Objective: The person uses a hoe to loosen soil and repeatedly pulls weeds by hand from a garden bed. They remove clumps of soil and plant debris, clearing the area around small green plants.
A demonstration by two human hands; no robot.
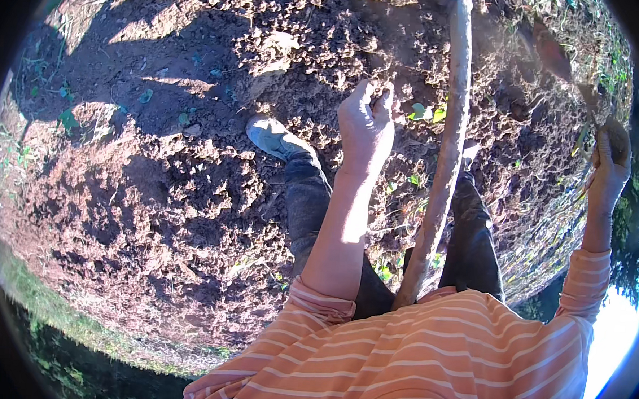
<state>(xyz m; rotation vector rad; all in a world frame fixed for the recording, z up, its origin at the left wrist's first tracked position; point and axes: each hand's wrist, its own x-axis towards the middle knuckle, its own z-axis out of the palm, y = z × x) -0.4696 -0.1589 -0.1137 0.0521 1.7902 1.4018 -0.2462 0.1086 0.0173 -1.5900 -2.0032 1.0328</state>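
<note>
My left hand [368,121] is over the dug soil in the middle, its fingers curled inward. Whether something small is between the fingertips I cannot tell against the crumbly earth. Out at the right, my right hand [613,152] is closed on a thin plant stem [590,102]. From the stem's far end extends a blurred, elongated reddish tuber [553,53]. A long wooden pole [455,98] leans between my legs, its lower end against my body and its other end beyond the top of the view. Neither hand touches it.
Loose, clumpy brown soil [178,203] spreads all around. My shoe [271,136] and dark trouser legs stand on it. Small green leaves [427,113] grow beside the pole, with more scattered plants [68,118] at the left. Dry stalks [544,254] lie at the right.
</note>
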